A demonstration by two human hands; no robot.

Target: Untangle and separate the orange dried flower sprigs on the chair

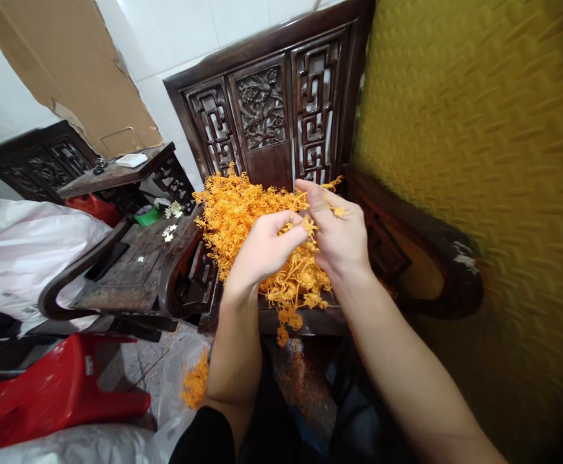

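A big tangled bunch of orange plastic flower sprigs [236, 216] is held up in front of a dark carved wooden chair [281, 109]. My left hand [262, 248] is curled around the bunch from the left, fingers closed into the sprigs. My right hand [337, 232] grips it from the right, with thumb and fingers pinching sprigs near the top. Loose strands hang down below both hands [291, 303]. More orange sprigs [195, 383] lie lower down by my left forearm.
A large yellow textured surface [479, 161] fills the right side. To the left stand a dark wooden side table [131, 270] with small white flowers, white plastic bags [25, 245], a red plastic stool [59, 386] and cardboard [78, 71] against the tiled wall.
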